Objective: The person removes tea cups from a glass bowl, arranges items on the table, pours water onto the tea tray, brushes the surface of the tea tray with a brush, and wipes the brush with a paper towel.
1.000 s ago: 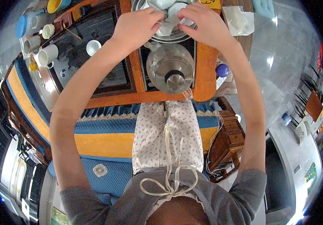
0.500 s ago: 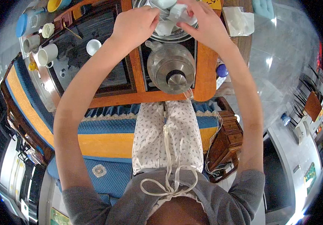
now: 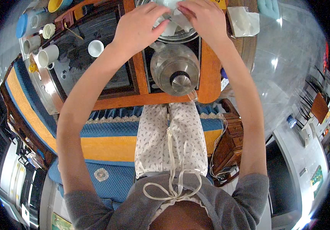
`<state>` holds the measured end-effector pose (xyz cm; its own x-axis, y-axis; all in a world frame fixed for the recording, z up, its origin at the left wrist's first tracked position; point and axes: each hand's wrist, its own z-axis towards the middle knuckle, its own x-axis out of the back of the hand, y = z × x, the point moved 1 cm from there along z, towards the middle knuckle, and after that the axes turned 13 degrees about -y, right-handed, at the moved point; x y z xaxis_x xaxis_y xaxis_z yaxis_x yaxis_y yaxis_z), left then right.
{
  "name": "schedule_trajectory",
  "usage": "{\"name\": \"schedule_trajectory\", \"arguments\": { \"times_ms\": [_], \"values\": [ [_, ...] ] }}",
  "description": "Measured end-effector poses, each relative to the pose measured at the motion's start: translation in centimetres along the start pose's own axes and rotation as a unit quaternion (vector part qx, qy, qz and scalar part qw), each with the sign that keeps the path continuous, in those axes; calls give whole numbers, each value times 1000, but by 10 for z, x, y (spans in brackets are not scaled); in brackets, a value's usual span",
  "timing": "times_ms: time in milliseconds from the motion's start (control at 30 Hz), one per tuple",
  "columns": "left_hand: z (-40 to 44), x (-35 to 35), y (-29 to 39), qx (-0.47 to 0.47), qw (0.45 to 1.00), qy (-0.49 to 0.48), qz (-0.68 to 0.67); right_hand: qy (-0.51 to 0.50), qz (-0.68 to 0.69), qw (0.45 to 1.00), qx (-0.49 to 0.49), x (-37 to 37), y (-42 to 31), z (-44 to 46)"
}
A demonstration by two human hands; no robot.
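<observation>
At the top edge, both of my hands are over a clear glass bowl [image 3: 180, 38] holding several white cups. My left hand [image 3: 139, 28] is bent around the left side of a white cup [image 3: 170, 4], with the thumb apart from the fingers. From the right, my right hand [image 3: 207, 19] has its fingertips closed together on the same cup; the contact is partly hidden. More white pieces lie beneath the fingers. Just below the bowl stands a glass teapot [image 3: 161, 63] with a metal lid, its spout beside the bowl.
A small white cup [image 3: 96, 48] sits on the dark tea tray [image 3: 111, 73] at left. Beyond it are a white mug [image 3: 49, 55], a glass [image 3: 31, 45], a blue-lidded jar [image 3: 22, 26] and a yellow bowl [image 3: 59, 4]. White tissue [image 3: 244, 22] lies at right.
My right hand has shifted slightly up and left, its fingers drawing together. My left thumb has spread towards the middle, and the cup between my hands has changed position.
</observation>
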<state>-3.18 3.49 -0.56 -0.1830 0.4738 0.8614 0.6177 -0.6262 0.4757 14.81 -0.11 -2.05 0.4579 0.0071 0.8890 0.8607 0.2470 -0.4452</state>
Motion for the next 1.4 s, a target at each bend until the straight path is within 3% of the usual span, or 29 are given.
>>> {"name": "schedule_trajectory", "arguments": {
  "times_ms": [100,133,200,333,433,533,600,700,800,867,933,1000,1100,1200,1300,1367,1400],
  "values": [
    [9,15,14,-81,993,77,-35,-38,-9,996,-76,-1,-6,11],
    [9,14,12,-80,995,50,-14,-55,-12,992,-112,-1,-7,13],
    [12,9,4,-77,997,-4,26,-29,8,997,-69,-4,-4,13],
    [13,4,3,-80,995,9,64,-14,105,994,-15,4,2,8],
    [12,7,5,-87,993,23,70,24,14,999,-41,21,3,-8],
    [10,9,5,-83,992,28,85,51,40,995,-73,20,8,-16],
    [8,9,7,-77,993,35,87,7,6,998,-63,13,19,-20],
    [2,23,5,-150,981,98,76,-69,-35,994,-81,7,26,-23],
    [-29,20,-55,-71,977,177,96,-135,-25,984,-114,3,32,-21],
    [-75,22,-95,78,976,205,7,-141,-11,983,-114,-1,35,-17],
    [-121,13,-120,285,928,175,-164,-156,5,984,-88,3,33,-10],
    [-158,-10,-129,348,924,92,-130,-169,10,982,-82,2,33,-7],
    [-184,-49,-123,387,921,-37,-27,-148,70,986,-30,4,28,2],
    [-188,-76,-118,427,899,-4,-98,-55,151,985,-60,-2,33,-2],
    [-191,-88,-117,453,888,-11,-79,99,58,993,-41,15,10,-10],
    [-200,-95,-128,476,868,16,-138,55,74,996,-18,18,-28,-7],
    [-206,-102,-139,485,858,31,-168,14,169,985,-15,12,-58,-2]
  ]
}}
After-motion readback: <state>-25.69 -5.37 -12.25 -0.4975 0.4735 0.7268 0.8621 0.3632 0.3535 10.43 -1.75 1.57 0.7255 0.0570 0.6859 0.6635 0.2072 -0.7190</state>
